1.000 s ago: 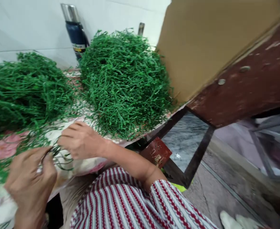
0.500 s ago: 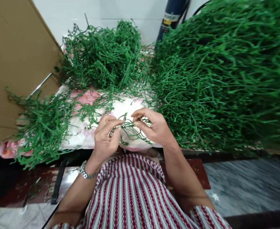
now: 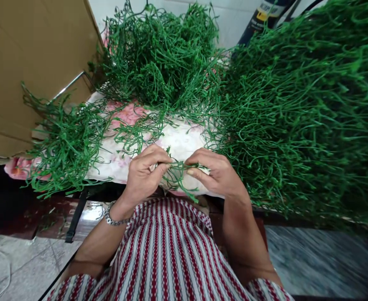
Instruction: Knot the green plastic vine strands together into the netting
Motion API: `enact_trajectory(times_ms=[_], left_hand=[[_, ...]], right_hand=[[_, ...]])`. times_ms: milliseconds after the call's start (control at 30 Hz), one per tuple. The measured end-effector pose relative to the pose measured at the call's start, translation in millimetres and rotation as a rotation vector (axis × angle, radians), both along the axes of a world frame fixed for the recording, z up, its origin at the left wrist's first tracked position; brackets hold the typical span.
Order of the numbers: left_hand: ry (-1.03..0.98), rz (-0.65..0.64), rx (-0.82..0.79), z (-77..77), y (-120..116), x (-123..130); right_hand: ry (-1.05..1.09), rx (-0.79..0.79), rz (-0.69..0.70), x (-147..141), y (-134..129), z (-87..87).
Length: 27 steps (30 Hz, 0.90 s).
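Observation:
Thin green plastic-looking stems (image 3: 178, 172) with small branching tips stretch between my two hands, just above the near edge of a white and pink floral cloth (image 3: 184, 140). My left hand (image 3: 148, 171), with a metal watch on the wrist, pinches them at their left side between thumb and forefinger. From the right, my right hand (image 3: 217, 171) pinches the same stems, thumb under the fingers. The fingertips are a short gap apart. A few loose stems (image 3: 136, 136) lie on the cloth just beyond my left hand.
A large heap of green stems (image 3: 297, 117) fills the right side. Another pile (image 3: 162, 54) stands at the back, and a smaller one (image 3: 67, 146) hangs over the cloth's left edge. A cardboard box (image 3: 36, 62) borders the left. A dark blue canister (image 3: 262, 19) leans at the back.
Both hands have closed more firmly on the stems, and the right fingertips now press together. The stems' tips hang lower toward me. The whole view has shifted, with the piles now further right.

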<state>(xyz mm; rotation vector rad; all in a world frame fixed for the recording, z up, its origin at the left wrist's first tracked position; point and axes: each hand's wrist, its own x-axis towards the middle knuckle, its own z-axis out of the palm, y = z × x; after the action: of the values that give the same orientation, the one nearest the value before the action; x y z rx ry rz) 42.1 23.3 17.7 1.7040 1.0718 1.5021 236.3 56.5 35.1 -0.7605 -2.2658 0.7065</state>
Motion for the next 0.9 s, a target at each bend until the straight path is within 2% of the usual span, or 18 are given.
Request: enact_trajectory(times_ms=[133, 233, 300, 433, 500, 567, 667, 733, 800, 900], left_hand=[[-0.077, 0.051, -0.034, -3.4, 0.3, -1.6], [-0.065, 0.1, -0.029, -5.3, 0.6, -1.0], [-0.006, 0.124, -0.017, -5.7, 0.6, -0.2], [0.153, 0.175, 0.064, -6.3, -1.1, 4.0], [0.206, 0.206, 0.104, -7.4, -2.5, 7.5], [0.242, 0.235, 0.135, -9.2, -4.0, 11.3], [0.278, 0.256, 0.169, -11.5, -6.3, 15.6], [0.314, 0.243, 0.187, -10.8, -7.8, 16.1], [0.385, 0.203, 0.215, -7.7, -9.2, 14.0], [0.443, 0.058, 0.226, -1.7, -10.4, 7.5]], right_hand=[[-0.009, -0.023, -0.078, 3.9, 3.3, -7.6], [-0.117, -0.045, -0.096, 7.9, 5.0, -8.4], [-0.138, -0.028, -0.123, 10.7, 3.8, -3.0], [0.086, 0.171, -0.355, 8.9, -8.1, 16.9], [0.123, 0.241, -0.402, 2.8, -15.5, 22.9], [0.031, 0.201, -0.345, -4.6, -19.7, 21.8], [-0.138, 0.085, -0.267, -12.3, -18.2, 10.4], [-0.149, 0.073, -0.263, -12.9, -14.4, 2.4], [-0.106, 0.094, -0.258, -11.0, -11.1, -2.6], [-0.059, 0.109, -0.197, -7.6, -9.1, -5.4]])
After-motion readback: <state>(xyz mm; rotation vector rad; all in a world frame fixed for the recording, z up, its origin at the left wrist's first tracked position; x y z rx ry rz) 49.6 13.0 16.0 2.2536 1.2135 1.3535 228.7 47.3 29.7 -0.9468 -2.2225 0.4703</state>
